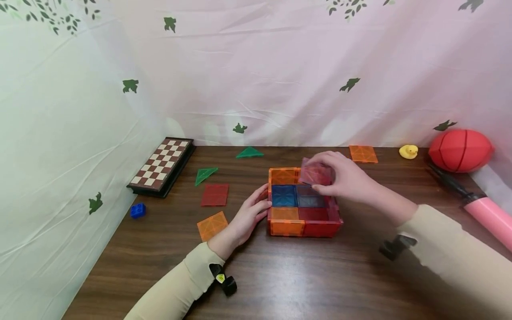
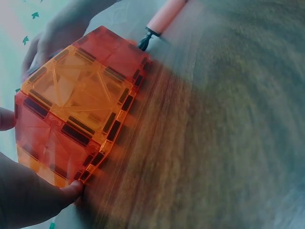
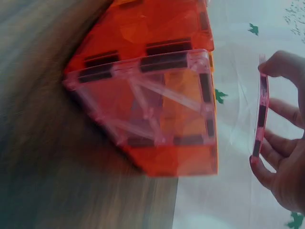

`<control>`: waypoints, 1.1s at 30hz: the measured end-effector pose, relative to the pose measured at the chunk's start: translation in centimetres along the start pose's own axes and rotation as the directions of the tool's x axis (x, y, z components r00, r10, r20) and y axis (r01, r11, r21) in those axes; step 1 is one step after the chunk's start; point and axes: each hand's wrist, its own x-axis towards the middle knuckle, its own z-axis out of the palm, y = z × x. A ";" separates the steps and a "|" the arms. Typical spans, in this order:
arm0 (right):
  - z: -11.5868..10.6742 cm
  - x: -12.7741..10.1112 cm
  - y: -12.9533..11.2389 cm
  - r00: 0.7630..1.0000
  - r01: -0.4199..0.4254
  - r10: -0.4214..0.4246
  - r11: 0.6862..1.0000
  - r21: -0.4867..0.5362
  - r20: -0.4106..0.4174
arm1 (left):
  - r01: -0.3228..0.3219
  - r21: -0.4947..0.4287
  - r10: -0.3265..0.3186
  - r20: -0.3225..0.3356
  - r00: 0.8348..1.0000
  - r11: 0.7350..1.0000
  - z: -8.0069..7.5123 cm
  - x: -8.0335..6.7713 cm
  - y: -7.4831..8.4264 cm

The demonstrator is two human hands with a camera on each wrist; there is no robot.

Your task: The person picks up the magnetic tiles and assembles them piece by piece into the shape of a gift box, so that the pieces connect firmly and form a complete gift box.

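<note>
A low open box of see-through magnetic tiles stands mid-table, with orange and red walls and blue tiles showing inside. My left hand rests against its left wall, fingers fairly straight. In the left wrist view the left thumb touches a lower corner of the box. Over the box's far right part, my right hand pinches a pink magnetic tile by its edges. The right wrist view shows this tile edge-on between thumb and fingers, apart from the box's pink side wall.
Left of the box lie a red tile, an orange tile and green triangles. Farther left are a chessboard and blue brick. Rightward: another orange tile, rubber duck, red ball, pink pump.
</note>
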 end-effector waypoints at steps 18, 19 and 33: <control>4.3 5.8 -1.1 0.960 0.111 -0.123 0.992 0.063 0.250 | -0.008 0.014 0.008 -0.006 1.000 1.000 -0.1 0.1 -0.2; 4.3 5.9 -1.1 0.959 0.110 -0.122 0.992 0.063 0.254 | -0.007 0.015 0.007 -0.006 1.000 1.000 -0.1 0.1 -0.2; 4.4 6.6 -0.5 0.948 0.130 -0.149 0.988 0.084 0.282 | 0.001 0.005 0.000 -0.017 1.000 1.000 0.1 0.2 0.0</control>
